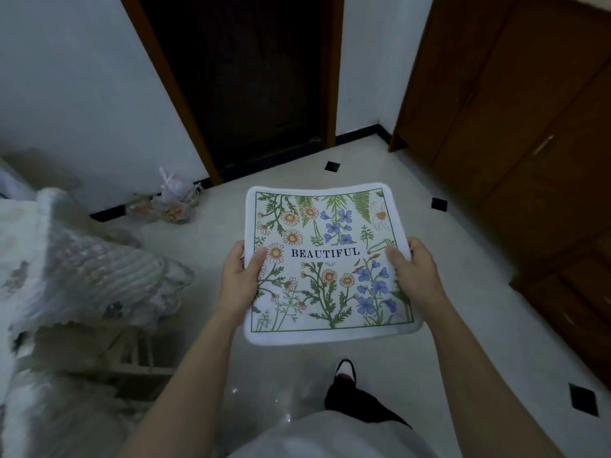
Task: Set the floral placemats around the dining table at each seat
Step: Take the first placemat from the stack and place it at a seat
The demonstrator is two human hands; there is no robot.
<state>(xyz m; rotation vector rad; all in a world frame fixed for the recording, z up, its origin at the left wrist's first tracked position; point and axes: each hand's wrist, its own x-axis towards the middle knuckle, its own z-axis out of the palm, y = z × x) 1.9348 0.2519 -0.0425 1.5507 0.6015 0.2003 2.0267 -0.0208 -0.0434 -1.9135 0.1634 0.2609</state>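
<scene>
A square white floral placemat (327, 226) printed with daisies, blue flowers, ferns and the word BEAUTIFUL is held flat in the air above the floor, in the middle of the view. My left hand (239, 280) grips its left edge, thumb on top. My right hand (415, 271) grips its right edge the same way. At the far left is the corner of the dining table (20, 233), under a blurred white lace cloth and a clear cover.
A dark doorway (251, 81) with a brown frame stands ahead. Brown wooden cupboard doors (515, 127) fill the right side. Small plastic bags (172, 203) lie on the floor by the wall. A chair (132, 355) is tucked under the table. My foot (345, 375) is below the mat.
</scene>
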